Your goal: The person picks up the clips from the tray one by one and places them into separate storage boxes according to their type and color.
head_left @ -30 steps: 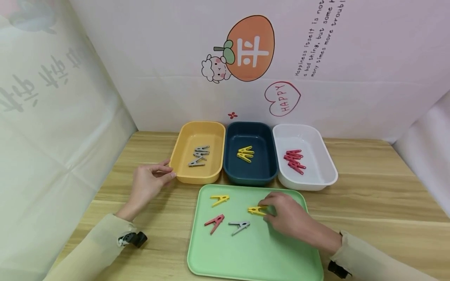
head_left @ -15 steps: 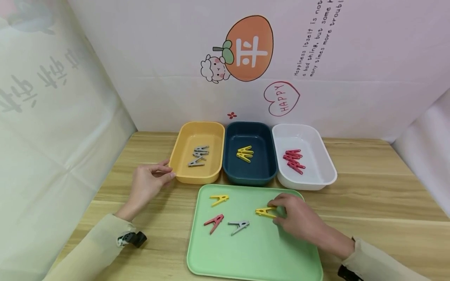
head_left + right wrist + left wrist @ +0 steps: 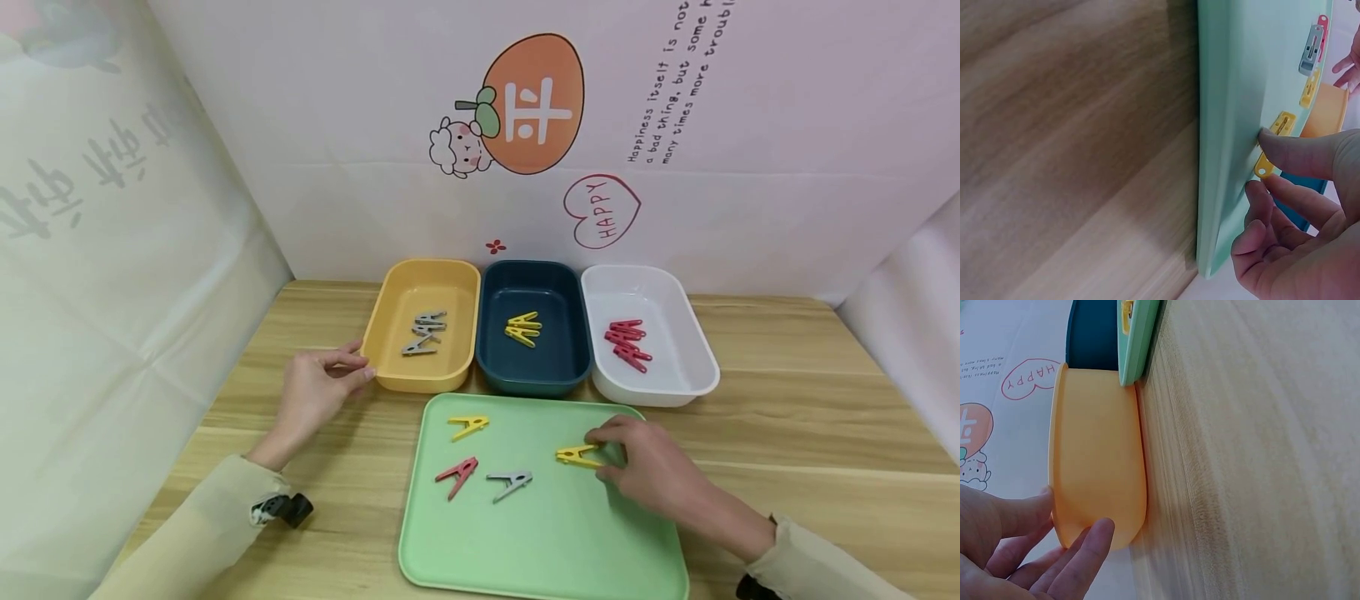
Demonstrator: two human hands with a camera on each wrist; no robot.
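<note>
My right hand (image 3: 648,467) pinches the spread handle ends of a yellow clothespin (image 3: 576,455) low over the green tray (image 3: 555,542). In the right wrist view, the thumb (image 3: 1297,153) and a fingertip (image 3: 1257,190) lie at either side of that clothespin's end. To its left on the tray lie a second yellow clothespin (image 3: 469,427), a red clothespin (image 3: 458,477) and a grey clothespin (image 3: 512,483). My left hand (image 3: 318,392) touches the near left corner of the orange-yellow bin (image 3: 420,382) from outside, fingers loosely bent in the left wrist view (image 3: 1085,556).
Behind the tray three bins stand side by side. Grey clothespins (image 3: 427,323) lie in the orange-yellow one, yellow clothespins (image 3: 523,329) in the dark blue bin (image 3: 532,385), red clothespins (image 3: 628,346) in the white bin (image 3: 652,396). A printed cloth (image 3: 360,183) hangs behind the wooden table (image 3: 787,400).
My right hand has shifted to the right across the tray, and the yellow clothespin between its fingers has moved with it. The left hand has stayed at the orange-yellow bin.
</note>
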